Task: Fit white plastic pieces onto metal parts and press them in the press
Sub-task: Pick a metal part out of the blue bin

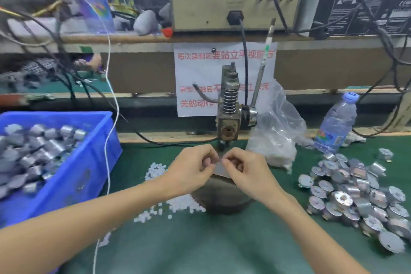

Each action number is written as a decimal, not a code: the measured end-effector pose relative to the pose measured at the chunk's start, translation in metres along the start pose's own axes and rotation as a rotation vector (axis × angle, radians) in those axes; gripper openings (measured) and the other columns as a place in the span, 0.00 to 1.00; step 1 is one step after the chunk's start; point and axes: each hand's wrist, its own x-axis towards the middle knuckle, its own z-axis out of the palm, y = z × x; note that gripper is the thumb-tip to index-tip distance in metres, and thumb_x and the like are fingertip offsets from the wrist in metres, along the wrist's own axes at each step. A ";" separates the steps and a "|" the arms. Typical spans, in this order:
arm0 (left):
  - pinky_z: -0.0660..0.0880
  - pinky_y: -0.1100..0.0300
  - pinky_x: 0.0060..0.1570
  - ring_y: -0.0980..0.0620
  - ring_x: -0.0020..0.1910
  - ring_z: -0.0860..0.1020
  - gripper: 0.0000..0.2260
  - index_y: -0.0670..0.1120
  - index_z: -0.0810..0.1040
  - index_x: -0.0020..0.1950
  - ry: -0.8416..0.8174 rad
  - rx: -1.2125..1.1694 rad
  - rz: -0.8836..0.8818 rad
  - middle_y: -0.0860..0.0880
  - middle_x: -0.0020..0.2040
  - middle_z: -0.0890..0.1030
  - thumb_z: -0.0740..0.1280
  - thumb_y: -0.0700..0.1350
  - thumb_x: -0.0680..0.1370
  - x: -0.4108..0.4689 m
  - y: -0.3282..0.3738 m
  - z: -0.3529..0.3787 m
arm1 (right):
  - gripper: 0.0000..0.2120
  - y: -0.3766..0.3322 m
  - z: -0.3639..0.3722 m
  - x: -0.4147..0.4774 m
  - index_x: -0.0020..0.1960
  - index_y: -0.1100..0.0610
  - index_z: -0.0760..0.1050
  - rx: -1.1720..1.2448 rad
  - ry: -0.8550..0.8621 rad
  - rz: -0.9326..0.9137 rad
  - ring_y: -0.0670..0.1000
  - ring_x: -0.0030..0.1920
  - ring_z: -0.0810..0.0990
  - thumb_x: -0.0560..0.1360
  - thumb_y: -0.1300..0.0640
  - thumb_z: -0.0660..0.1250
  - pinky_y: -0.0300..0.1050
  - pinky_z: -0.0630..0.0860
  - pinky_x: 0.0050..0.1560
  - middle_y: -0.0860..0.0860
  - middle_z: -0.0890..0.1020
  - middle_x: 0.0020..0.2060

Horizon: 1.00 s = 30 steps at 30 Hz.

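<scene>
My left hand and my right hand meet fingertip to fingertip just below the ram of the small hand press. Both have their fingers curled shut. Between them shows a grey metal part, over the press's round dark base. Both hands pinch at its top. Whether a white piece sits between the fingertips is too blurred to tell. Loose white plastic pieces lie on the green mat left of the base. A heap of metal parts lies at the right.
A blue bin full of metal parts stands at the left, with a white cord hanging beside it. A clear plastic bag and a water bottle stand right of the press. The press lever points up.
</scene>
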 end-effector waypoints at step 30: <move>0.65 0.54 0.57 0.46 0.62 0.71 0.17 0.49 0.69 0.64 -0.354 0.527 -0.829 0.47 0.62 0.73 0.64 0.46 0.75 -0.166 -0.202 -0.203 | 0.12 -0.239 0.274 0.131 0.55 0.61 0.77 -0.477 -0.923 -0.504 0.57 0.53 0.77 0.75 0.57 0.62 0.46 0.73 0.47 0.57 0.79 0.53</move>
